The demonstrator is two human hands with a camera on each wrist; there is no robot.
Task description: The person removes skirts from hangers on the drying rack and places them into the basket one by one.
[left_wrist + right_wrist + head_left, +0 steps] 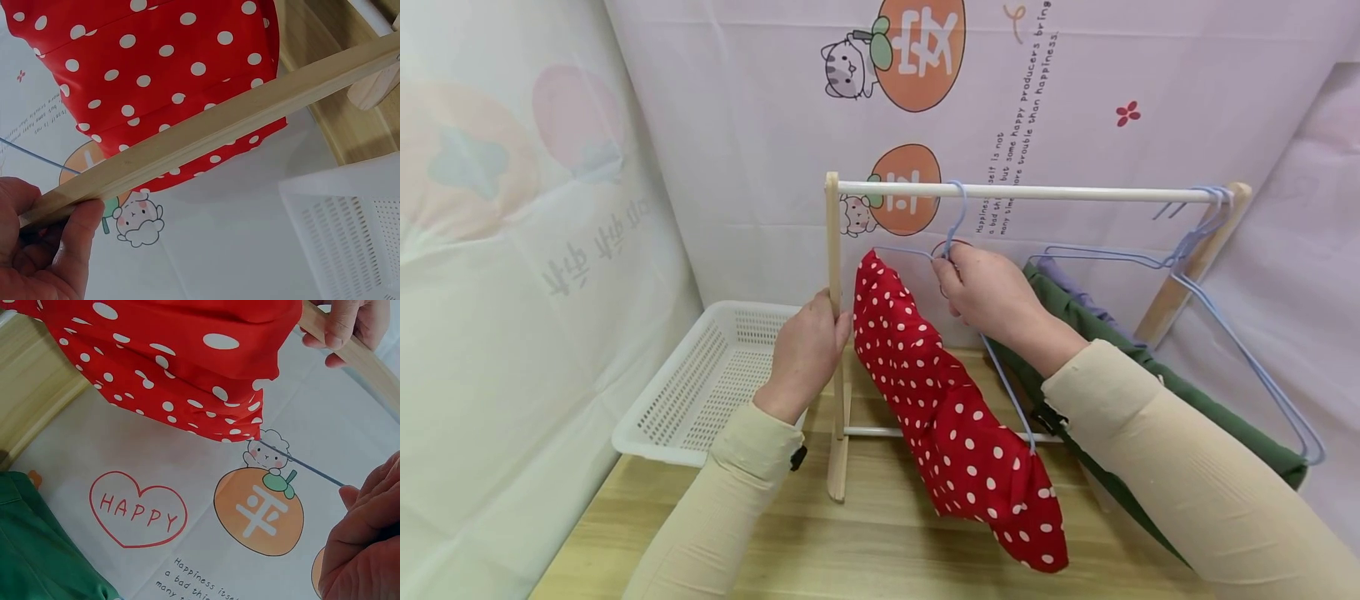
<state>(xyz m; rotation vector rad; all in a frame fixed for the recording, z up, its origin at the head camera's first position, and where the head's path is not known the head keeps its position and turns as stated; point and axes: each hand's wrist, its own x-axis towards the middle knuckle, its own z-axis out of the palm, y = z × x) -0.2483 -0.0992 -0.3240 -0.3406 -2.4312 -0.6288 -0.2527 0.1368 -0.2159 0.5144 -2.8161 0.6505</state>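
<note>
My right hand (992, 292) pinches a blue wire hanger (957, 218) just below its hook, and the hook loops over the white rail (1075, 193) of a small clothes rack. From this hanger hangs a red cloth garment with white dots (925, 375), slanting down toward the front right. My left hand (805, 350) grips the rack's left wooden upright (833, 242). The left wrist view shows thumb and fingers on either side of that wooden upright (206, 128), with the red garment behind it. A thin hanger arm (306, 464) runs from my right hand to the red garment in the right wrist view.
Blue hangers (1210, 221) crowd the rail's right end, carrying a green garment (1217, 417) and a purple one (1078, 292). Left of the rack, a white perforated basket (718, 379) stands on the wooden table (880, 542). Printed cloth (737, 125) walls the back and sides.
</note>
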